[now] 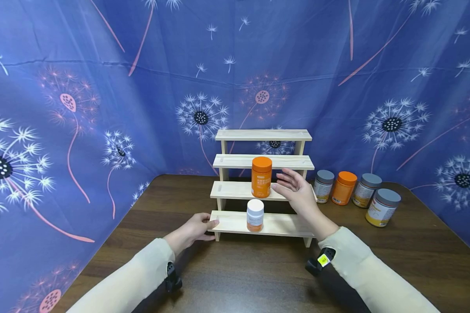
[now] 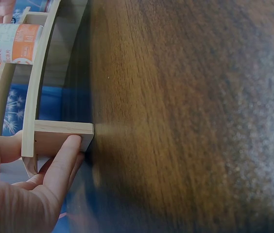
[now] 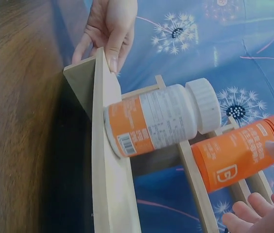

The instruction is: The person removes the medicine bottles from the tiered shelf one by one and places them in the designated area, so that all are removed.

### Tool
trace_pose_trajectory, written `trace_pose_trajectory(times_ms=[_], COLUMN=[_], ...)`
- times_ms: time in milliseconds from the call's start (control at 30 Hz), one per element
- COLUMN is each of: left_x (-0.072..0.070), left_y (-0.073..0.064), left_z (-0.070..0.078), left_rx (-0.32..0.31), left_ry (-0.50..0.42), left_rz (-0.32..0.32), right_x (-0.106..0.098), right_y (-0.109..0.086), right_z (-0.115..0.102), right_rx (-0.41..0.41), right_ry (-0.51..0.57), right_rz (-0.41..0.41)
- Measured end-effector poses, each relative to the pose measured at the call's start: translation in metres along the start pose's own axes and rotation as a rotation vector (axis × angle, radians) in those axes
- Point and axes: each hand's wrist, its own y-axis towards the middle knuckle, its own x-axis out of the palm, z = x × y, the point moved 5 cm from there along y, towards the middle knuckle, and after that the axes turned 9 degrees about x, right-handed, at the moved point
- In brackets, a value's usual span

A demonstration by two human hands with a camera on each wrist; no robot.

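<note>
Standing beside the right grip (image 1: 302, 195), an orange bottle (image 1: 261, 178) occupies the rack (image 1: 282, 221).

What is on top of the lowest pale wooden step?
A cylindrical white-and-orange bottle and the thumb of the left hand; the step directly beneath them is hidden.

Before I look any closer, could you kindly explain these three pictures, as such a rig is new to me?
No machine is here; a person works bare-handed. One picture looks forward and down from the head, the others from the left and right wrists. On the brown table stands a stepped wooden stand; the left hand grips the left end of its lowest step. That step carries a white-capped bottle, the next one up an orange bottle. The right hand is beside the orange bottle, not wrapped round it. Four jars stand right of the stand.
</note>
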Motion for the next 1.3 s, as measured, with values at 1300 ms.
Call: trace_pose_trajectory(times_ms=[1300], left_x=[0.0], left_y=[0.0], left_z=[0.0], left_rx=[-0.006], left_ry=[-0.007], left_rz=[0.002], right_x=[0.031], right_y=[0.016], right_z=[-0.002], right_rx=[0.066], right_ry=[-0.002], right_rz=[0.062])
